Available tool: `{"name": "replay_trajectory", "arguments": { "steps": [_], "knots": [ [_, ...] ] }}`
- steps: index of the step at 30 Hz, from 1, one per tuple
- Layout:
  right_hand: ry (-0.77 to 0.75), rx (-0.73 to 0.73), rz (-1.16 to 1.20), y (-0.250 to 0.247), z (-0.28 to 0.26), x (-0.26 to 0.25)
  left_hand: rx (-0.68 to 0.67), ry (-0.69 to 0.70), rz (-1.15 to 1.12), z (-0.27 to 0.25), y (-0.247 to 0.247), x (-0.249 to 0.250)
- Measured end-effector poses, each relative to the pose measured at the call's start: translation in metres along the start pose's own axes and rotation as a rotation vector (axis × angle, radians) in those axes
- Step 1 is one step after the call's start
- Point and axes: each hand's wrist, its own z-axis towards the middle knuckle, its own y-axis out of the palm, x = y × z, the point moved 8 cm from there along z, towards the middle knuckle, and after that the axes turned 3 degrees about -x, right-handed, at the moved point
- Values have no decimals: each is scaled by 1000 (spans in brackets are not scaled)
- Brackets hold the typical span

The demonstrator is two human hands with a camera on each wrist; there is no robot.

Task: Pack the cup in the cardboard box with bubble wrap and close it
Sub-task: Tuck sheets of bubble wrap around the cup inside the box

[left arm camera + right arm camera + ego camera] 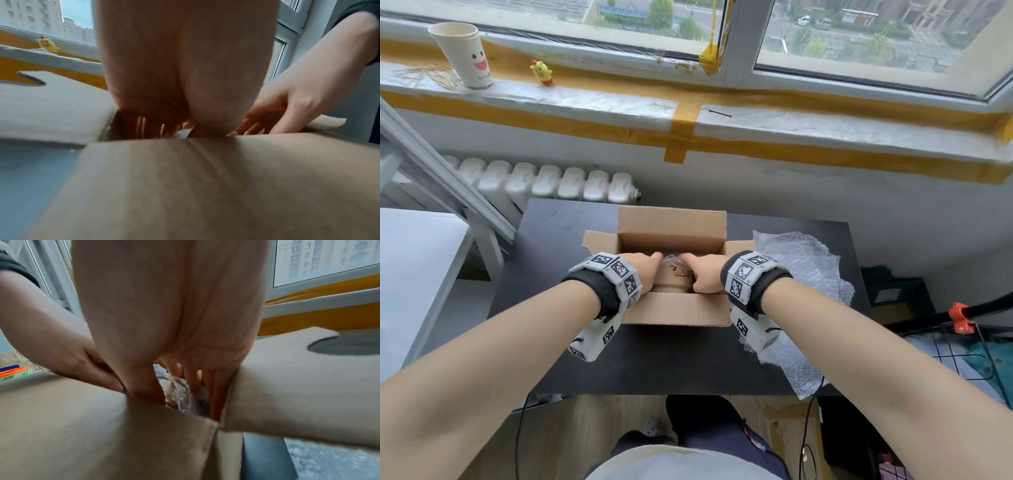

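paper cup (463,54), yellow toy (542,72), radiator (551,180)

We can read no words or numbers: the paper cup (464,54) bears a smiling face and small print too blurred to make out, and the wrist bands (619,277) carry only black-and-white square codes.

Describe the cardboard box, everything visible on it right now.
The cardboard box is plain brown corrugated board, unprinted, standing upright on the dark table. All four top flaps are open: the far one stands up, the side ones splay outward, the near one folds toward the person. The left hand and right hand reach inside, around a bubble-wrapped cup. More bubble wrap lies beside its right.
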Motion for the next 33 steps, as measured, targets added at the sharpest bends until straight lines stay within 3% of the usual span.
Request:
{"name": "replay_trajectory", "arguments": {
  "steps": [8,15,20,25,33],
  "knots": [
    [-38,171,97,-9,-15,6,132,50,-37,-13,-15,-7],
    [-52,387,226,-19,-49,7,378,78,-144,-52,-32,0],
    [-28,467,278,-7,-74,9,531,128,-161,-78,-39,14],
    [29,601,315,1,-104,21,619,256,-196,-95,-43,49],
    [198,695,388,45,-149,87,606,430,-158,-93,-25,141]
  ]
}}
